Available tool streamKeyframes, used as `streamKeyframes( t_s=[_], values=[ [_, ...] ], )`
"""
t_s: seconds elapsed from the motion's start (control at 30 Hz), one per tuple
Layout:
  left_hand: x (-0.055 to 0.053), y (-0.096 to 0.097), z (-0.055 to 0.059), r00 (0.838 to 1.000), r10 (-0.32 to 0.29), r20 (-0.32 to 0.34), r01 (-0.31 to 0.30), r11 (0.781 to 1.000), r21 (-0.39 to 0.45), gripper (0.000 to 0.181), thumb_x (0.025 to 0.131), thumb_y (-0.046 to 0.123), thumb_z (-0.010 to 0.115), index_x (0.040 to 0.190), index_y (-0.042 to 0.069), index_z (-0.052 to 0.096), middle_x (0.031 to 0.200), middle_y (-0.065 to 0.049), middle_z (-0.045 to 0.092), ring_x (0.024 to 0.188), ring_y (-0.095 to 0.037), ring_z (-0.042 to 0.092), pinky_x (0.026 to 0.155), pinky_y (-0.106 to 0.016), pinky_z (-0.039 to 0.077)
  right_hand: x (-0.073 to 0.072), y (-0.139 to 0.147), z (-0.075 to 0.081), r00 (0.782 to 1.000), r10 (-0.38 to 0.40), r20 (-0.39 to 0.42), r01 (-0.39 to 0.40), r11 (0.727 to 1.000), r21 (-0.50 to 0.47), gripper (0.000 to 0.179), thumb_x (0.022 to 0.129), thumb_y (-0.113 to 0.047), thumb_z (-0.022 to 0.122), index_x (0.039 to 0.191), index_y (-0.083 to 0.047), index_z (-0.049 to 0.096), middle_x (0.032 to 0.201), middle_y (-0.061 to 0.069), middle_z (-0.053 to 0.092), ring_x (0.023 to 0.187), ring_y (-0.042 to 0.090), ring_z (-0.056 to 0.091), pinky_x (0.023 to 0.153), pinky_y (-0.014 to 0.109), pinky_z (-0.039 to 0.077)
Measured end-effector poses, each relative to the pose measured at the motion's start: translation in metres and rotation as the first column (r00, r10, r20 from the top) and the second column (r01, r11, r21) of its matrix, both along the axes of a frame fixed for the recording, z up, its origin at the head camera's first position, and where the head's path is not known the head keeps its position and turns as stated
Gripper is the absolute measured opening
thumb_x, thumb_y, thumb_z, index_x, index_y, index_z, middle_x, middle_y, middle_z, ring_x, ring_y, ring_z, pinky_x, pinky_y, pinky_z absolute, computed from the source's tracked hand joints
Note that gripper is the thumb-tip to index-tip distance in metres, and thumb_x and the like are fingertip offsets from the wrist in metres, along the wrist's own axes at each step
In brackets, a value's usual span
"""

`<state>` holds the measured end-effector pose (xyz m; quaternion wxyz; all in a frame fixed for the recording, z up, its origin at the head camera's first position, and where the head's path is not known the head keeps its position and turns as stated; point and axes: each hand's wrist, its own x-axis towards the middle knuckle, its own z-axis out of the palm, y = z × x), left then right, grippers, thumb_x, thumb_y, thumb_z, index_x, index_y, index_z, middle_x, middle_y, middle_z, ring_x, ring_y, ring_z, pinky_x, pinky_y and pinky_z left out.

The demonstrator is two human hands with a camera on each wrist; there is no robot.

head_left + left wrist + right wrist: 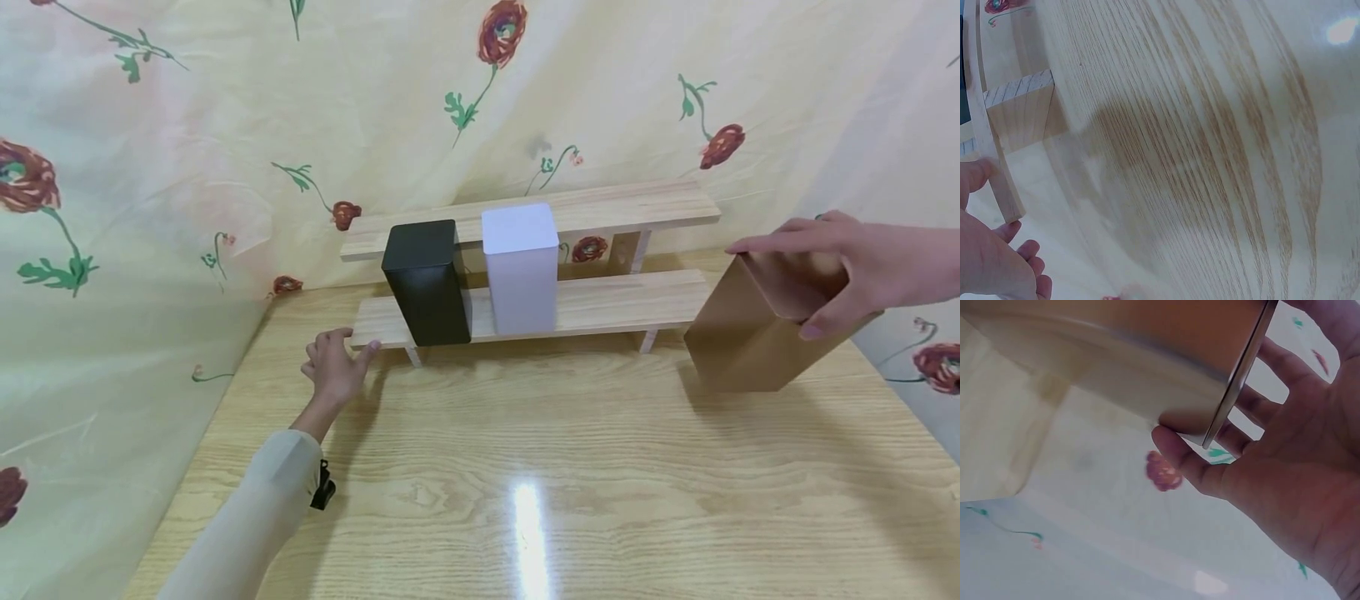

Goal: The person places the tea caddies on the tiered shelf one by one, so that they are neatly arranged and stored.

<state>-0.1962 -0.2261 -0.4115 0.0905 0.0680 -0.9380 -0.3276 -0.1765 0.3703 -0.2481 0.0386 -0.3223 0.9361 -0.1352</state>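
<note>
At the right of the head view, my right hand (870, 262) grips a gold-brown metal tin (738, 337) by its lidded top, thumb on one side and fingers on the other. The tin leans over the right part of the table. In the right wrist view the thumb presses the tin's wall (1191, 412) just below the lid rim. My left hand (337, 367) holds the left end of the lower board of a two-tier wooden shelf (630, 304), the thumb on the board and a fingertip at its end. A black tin (431, 304) and a white tin (522, 287) stand on that board.
The shelf's upper board (637, 204) runs behind the tins, near the flowered cloth (375, 108) that hangs at the back and sides. The wood-grain table (450, 450) stretches out in front. A black strap piece (323, 487) shows at the left sleeve.
</note>
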Motion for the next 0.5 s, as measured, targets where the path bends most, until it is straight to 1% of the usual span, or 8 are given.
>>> streamKeyframes(
  t_s=[0.03, 0.1, 0.13, 0.23, 0.3, 0.4, 0.43, 0.5],
  values=[
    [0.000, 0.000, 0.000, 1.000, 0.002, 0.002, -0.002, 1.000, 0.000, 0.062, 0.094, 0.039, 0.060, 0.137, -0.003, 0.043, 0.139, -0.027, 0.035, 0.121, -0.042, 0.027, 0.095, -0.059, 0.013, -0.001, -0.002, 0.004, 1.000, -0.003, -0.009, 0.004, 1.000, 0.020, 0.110, 0.058, -0.017, 0.092, 0.150, -0.022, 0.033, 0.126, -0.021, 0.043, 0.100, 0.006, 0.022, 0.071, 0.030, 0.029],
    [0.000, 0.000, 0.000, 1.000, 0.006, 0.007, -0.006, 1.000, 0.000, 0.062, 0.094, 0.039, 0.060, 0.138, -0.003, 0.043, 0.140, -0.027, 0.035, 0.122, -0.042, 0.027, 0.096, -0.059, 0.013, -0.005, -0.006, 0.012, 1.000, 0.013, -0.008, -0.013, 1.000, 0.015, 0.110, 0.058, -0.016, 0.092, 0.150, -0.021, 0.033, 0.130, -0.020, 0.042, 0.101, 0.007, 0.025, 0.071, 0.032, 0.031],
    [0.000, 0.000, -0.001, 1.000, 0.008, 0.009, -0.008, 1.000, -0.001, 0.062, 0.094, 0.039, 0.060, 0.138, -0.003, 0.043, 0.140, -0.027, 0.035, 0.122, -0.042, 0.027, 0.096, -0.059, 0.013, -0.006, -0.007, 0.016, 1.000, 0.011, -0.006, -0.010, 1.000, 0.027, 0.110, 0.059, -0.017, 0.091, 0.151, -0.022, 0.031, 0.131, -0.021, 0.041, 0.101, 0.006, 0.024, 0.070, 0.032, 0.032],
    [0.000, 0.001, -0.001, 1.000, 0.014, 0.005, -0.014, 1.000, -0.005, 0.062, 0.094, 0.039, 0.060, 0.138, -0.002, 0.043, 0.140, -0.026, 0.035, 0.122, -0.042, 0.027, 0.096, -0.059, 0.014, -0.009, -0.012, 0.026, 0.999, 0.034, -0.020, -0.033, 0.999, 0.026, 0.109, 0.060, -0.017, 0.091, 0.151, -0.022, 0.032, 0.132, -0.019, 0.041, 0.102, 0.007, 0.026, 0.070, 0.031, 0.033],
    [0.000, 0.000, -0.001, 1.000, 0.014, -0.003, -0.014, 1.000, -0.008, 0.062, 0.094, 0.039, 0.060, 0.138, -0.002, 0.043, 0.140, -0.026, 0.036, 0.122, -0.042, 0.027, 0.095, -0.059, 0.014, -0.012, -0.016, 0.031, 0.999, 0.040, -0.028, -0.039, 0.999, 0.021, 0.108, 0.060, -0.015, 0.091, 0.151, -0.021, 0.032, 0.130, -0.019, 0.043, 0.102, 0.007, 0.027, 0.068, 0.028, 0.035],
    [-0.001, 0.000, -0.001, 1.000, 0.009, -0.013, -0.009, 1.000, -0.010, 0.062, 0.095, 0.039, 0.060, 0.137, -0.003, 0.043, 0.139, -0.026, 0.036, 0.121, -0.042, 0.028, 0.095, -0.059, 0.015, -0.016, -0.021, 0.037, 0.999, 0.032, -0.015, -0.032, 0.999, 0.013, 0.106, 0.062, -0.015, 0.090, 0.151, -0.022, 0.032, 0.129, -0.018, 0.044, 0.101, 0.008, 0.029, 0.067, 0.026, 0.038],
    [-0.001, 0.000, 0.000, 1.000, 0.007, -0.015, -0.007, 1.000, -0.011, 0.061, 0.095, 0.039, 0.060, 0.137, -0.003, 0.044, 0.139, -0.026, 0.036, 0.121, -0.042, 0.028, 0.094, -0.059, 0.015, -0.018, -0.022, 0.039, 1.000, 0.017, -0.004, -0.017, 1.000, 0.023, 0.106, 0.063, -0.016, 0.090, 0.151, -0.024, 0.031, 0.129, -0.017, 0.043, 0.101, 0.007, 0.027, 0.067, 0.026, 0.038],
    [-0.001, 0.000, 0.000, 1.000, 0.005, -0.018, -0.005, 1.000, -0.009, 0.061, 0.095, 0.039, 0.060, 0.136, -0.003, 0.044, 0.139, -0.026, 0.037, 0.121, -0.042, 0.028, 0.094, -0.059, 0.015, -0.023, -0.027, 0.044, 1.000, 0.012, 0.023, -0.012, 1.000, 0.023, 0.104, 0.066, -0.016, 0.089, 0.152, -0.026, 0.030, 0.130, -0.014, 0.042, 0.102, 0.006, 0.029, 0.068, 0.024, 0.039]
  ],
)
